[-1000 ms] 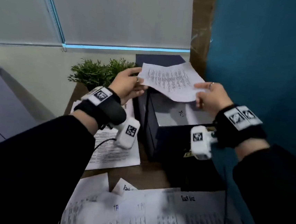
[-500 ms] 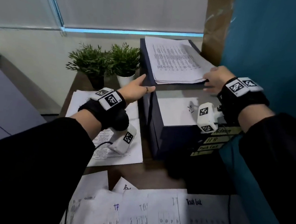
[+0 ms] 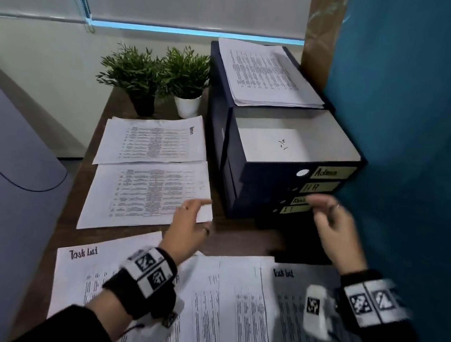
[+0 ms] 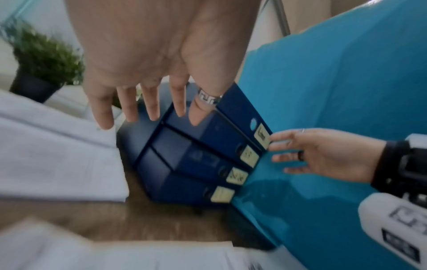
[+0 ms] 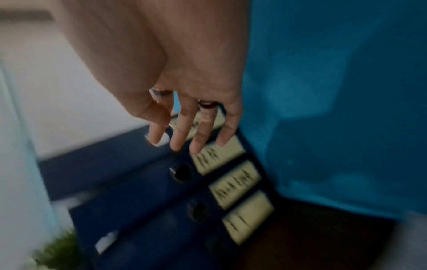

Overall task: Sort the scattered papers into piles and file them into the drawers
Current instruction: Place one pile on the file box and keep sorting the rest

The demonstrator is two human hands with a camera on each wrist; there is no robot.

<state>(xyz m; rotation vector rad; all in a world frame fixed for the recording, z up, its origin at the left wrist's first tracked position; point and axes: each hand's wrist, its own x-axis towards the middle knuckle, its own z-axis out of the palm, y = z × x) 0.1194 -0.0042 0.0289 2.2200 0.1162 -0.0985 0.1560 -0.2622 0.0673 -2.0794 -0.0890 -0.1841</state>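
A dark blue drawer unit [image 3: 258,193] stands at the desk's right, its top drawer [image 3: 298,150] pulled out with a white sheet inside. A stack of printed papers [image 3: 266,75] lies on the unit's top. Two printed piles [image 3: 153,139] [image 3: 145,193] lie left of it, and more sheets [image 3: 219,308] cover the near desk. My left hand [image 3: 189,222] hovers with straight fingers over the nearer pile's right corner, holding nothing. My right hand [image 3: 327,216] is blurred in front of the lower drawer labels [image 5: 217,157], fingers loose and empty.
Two potted plants [image 3: 156,81] stand behind the piles. A blue partition [image 3: 401,132] runs close along the right of the drawers. A grey curved surface [image 3: 11,177] borders the desk's left. Bare wood [image 3: 239,241] shows between the piles and the drawer unit.
The sheet both hands held a second ago now lies on the stack atop the drawer unit. Both hands have drawn back down towards the desk, and the view has tilted downward.
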